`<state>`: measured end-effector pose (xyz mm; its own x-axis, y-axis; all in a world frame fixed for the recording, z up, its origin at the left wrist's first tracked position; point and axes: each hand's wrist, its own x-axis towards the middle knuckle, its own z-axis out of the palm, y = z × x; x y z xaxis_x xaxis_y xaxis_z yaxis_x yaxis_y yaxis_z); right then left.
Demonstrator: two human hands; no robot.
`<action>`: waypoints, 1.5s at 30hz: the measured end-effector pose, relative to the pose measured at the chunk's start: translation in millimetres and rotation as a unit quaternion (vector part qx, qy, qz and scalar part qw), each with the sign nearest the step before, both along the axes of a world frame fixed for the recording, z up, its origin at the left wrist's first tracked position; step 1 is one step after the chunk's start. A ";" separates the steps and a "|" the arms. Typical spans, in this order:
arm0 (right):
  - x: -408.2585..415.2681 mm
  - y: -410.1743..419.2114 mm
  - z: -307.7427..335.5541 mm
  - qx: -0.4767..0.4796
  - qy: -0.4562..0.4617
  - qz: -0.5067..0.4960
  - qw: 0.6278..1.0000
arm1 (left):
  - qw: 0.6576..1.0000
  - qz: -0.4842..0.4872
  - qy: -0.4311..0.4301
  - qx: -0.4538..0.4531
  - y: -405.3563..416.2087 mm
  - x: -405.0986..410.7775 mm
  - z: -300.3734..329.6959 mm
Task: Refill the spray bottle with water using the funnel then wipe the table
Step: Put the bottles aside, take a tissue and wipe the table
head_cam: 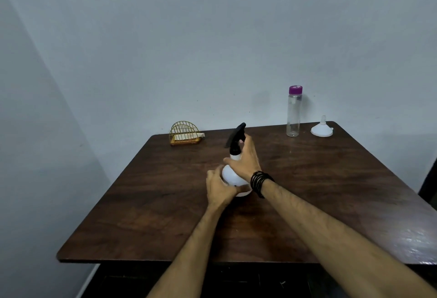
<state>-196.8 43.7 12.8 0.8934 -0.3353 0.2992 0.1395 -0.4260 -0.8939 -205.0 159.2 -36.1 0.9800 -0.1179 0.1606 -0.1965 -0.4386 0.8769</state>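
Observation:
A white spray bottle (230, 174) with a black trigger head stands in the middle of the dark wooden table (307, 191). My left hand (220, 188) wraps the bottle's round body from the left. My right hand (244, 158) grips its neck just under the black head. At the far right stands a clear water bottle (293, 113) with a purple cap. A white funnel (322, 128) rests beside it, wide mouth down, spout up.
A gold wire holder (184, 134) with a folded white cloth sits at the table's far left edge. The table stands against a pale wall. A dark object shows at the right edge of view.

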 end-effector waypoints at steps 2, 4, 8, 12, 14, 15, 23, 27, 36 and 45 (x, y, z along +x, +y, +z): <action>-2.6 -6.0 1.2 0.057 0.006 0.019 0.998 | 1.000 -0.018 0.012 -0.007 -4.6 -8.0 3.6; -6.5 -16.7 4.3 0.085 0.024 0.085 0.993 | 0.999 -0.026 0.031 -0.019 -7.0 -11.4 4.1; -7.5 -41.3 11.1 0.169 0.070 0.204 0.962 | 0.985 -0.107 0.098 -0.095 -13.0 -18.5 8.6; -4.2 -51.2 20.2 0.193 0.162 0.194 0.948 | 0.965 -0.117 0.180 -0.152 -28.3 -27.9 16.4; -2.3 -54.4 23.5 0.138 0.195 0.159 0.958 | 0.964 -0.070 0.214 -0.143 -42.8 -35.6 20.0; -1.7 -55.6 24.9 0.108 0.208 0.148 0.961 | 0.962 -0.043 0.226 -0.144 -50.4 -40.6 21.4; -20.8 -72.0 33.5 0.071 0.344 0.212 0.912 | 0.940 -0.073 0.295 -0.155 -73.5 -82.0 26.8; -32.9 -77.2 26.0 0.043 0.375 0.218 0.900 | 0.952 -0.031 0.279 -0.119 -82.9 -107.1 24.9; -51.6 -83.4 26.1 0.049 0.396 0.218 0.891 | 0.953 -0.028 0.270 -0.132 -92.9 -133.8 25.5; -57.4 -84.8 29.6 0.035 0.380 0.195 0.904 | 0.948 -0.046 0.276 -0.149 -93.7 -136.3 32.6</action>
<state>-254.2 -41.0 42.4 0.8866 0.0543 -0.4594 -0.3985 -0.4146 -0.8181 -341.2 65.5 -3.5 0.9123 -0.2363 -0.3345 0.3033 -0.1589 0.9395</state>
